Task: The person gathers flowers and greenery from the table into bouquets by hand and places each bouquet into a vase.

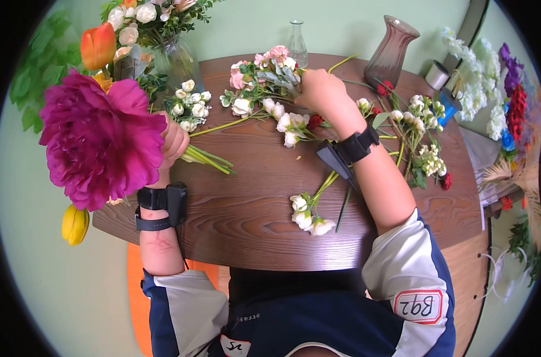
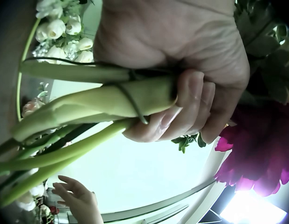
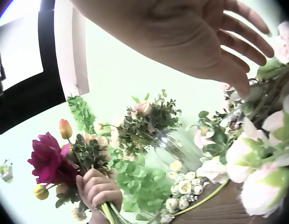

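My left hand (image 1: pixel 174 141) grips a bouquet by its bundled green stems (image 2: pixel 84 107), fingers wrapped round them. The bouquet carries a large magenta peony (image 1: pixel 104 140), an orange tulip (image 1: pixel 98 46), a yellow tulip (image 1: pixel 75 225) and leafy sprigs. In the left wrist view the stem ends stick out past my curled fingers. My right hand (image 1: pixel 324 95) reaches over the far side of the table, beside a cluster of pink and white roses (image 1: pixel 264 74). Its fingers (image 3: pixel 245 44) are extended and spread in the right wrist view, right at the stems of that cluster, gripping nothing.
A glass vase of flowers (image 1: pixel 178 62) stands at the back left. A small clear bottle (image 1: pixel 297 44) and a smoky glass vase (image 1: pixel 391 50) stand along the far edge of the brown table (image 1: pixel 241 208). White sprays (image 1: pixel 416 119) lie to the right, white roses (image 1: pixel 306 220) in front.
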Tool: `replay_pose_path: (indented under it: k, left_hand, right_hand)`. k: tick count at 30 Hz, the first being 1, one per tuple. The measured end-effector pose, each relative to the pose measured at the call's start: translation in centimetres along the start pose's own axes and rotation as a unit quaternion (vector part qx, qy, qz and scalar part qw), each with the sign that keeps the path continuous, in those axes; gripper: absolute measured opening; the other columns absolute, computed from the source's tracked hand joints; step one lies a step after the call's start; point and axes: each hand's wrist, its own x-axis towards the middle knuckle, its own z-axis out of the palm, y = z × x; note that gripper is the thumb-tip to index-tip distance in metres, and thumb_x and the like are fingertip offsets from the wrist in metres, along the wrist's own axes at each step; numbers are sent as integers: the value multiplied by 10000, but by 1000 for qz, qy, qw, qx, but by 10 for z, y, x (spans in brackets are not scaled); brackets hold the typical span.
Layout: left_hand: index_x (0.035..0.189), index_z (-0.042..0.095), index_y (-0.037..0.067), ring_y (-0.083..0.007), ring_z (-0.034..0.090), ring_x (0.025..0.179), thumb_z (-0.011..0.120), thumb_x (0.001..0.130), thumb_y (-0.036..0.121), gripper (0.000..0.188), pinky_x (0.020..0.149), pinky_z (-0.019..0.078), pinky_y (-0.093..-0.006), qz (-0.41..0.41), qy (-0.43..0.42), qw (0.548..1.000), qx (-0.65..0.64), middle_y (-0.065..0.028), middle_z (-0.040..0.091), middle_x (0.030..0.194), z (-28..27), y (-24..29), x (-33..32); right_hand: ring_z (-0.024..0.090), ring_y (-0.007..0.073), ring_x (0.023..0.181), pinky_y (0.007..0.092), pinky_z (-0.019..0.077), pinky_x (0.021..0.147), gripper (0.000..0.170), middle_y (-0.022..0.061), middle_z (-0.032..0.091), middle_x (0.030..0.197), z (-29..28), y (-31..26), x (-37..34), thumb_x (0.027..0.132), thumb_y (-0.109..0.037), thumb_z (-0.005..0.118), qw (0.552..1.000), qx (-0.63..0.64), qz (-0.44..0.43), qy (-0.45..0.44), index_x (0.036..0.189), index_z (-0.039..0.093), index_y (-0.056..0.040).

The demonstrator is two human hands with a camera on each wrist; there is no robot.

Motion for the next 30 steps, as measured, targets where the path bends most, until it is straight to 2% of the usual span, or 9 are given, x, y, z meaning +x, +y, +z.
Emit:
replay_pose_path:
  k: [6,11,14,19,21,22,24,26,30]
  left_hand:
    - [651,423,112,-77,342,317,480,879,226,261,381,310,-217,16,15,999,24,59,345,412,-9,-6,-4]
    - [638,375,124,-56,363,339,527,864,139,273,406,326,-204,74,-18,996,35,62,368,435,-4,9,-2]
    - [637,345,128,-46,366,344,525,852,93,283,423,335,-196,131,-2,991,28,64,374,444,-3,14,-3]
    - [639,343,120,-47,379,337,481,866,111,266,422,378,-202,139,4,990,6,60,381,439,-17,25,-11]
    - [632,353,113,-60,374,307,469,872,91,268,381,384,-214,41,-42,997,-44,53,388,424,-22,31,-14]
    - [632,353,113,-60,374,307,469,872,91,268,381,384,-214,43,-41,997,-42,53,388,424,-24,33,-16]
    - [625,382,112,-87,341,344,470,877,234,293,327,297,-225,32,7,999,23,47,351,460,-27,32,-19]
    - [651,414,101,-88,339,344,448,878,285,294,331,295,-229,28,-51,997,49,44,342,472,-34,36,-17]
    - [713,443,88,-74,339,352,452,886,269,251,372,290,-222,42,20,997,69,42,330,473,-34,43,-26]
  right_hand:
    - [636,328,844,400,517,728,201,184,646,877,20,14,11,696,-47,575,1000,15,-9,-6,880,649,-11]
    - [635,339,846,414,513,737,195,196,645,869,10,6,6,714,-32,552,998,37,12,43,883,636,18]
    - [606,366,863,422,496,733,302,224,616,924,9,-6,-4,695,-97,657,998,25,31,40,951,566,36]
    - [564,333,951,392,462,804,387,182,592,974,0,-50,-26,721,-142,671,975,118,-184,33,1055,527,-10]
    - [558,327,958,393,460,805,404,161,579,1004,13,-65,-20,710,-124,669,949,129,-285,35,1073,526,-20]
    - [556,324,960,396,461,802,408,148,572,1020,21,-72,-15,705,-115,669,930,124,-340,59,1075,525,-23]
    - [551,314,966,382,459,803,406,126,569,1026,25,-93,-5,707,-91,656,927,106,-359,36,1087,524,-30]
    - [554,291,975,383,452,808,420,114,558,1051,47,-114,17,708,-64,640,859,138,-475,134,1111,523,-69]
    - [557,268,985,389,438,820,452,109,525,1111,79,-156,39,703,-36,623,838,77,-485,237,1136,519,-112]
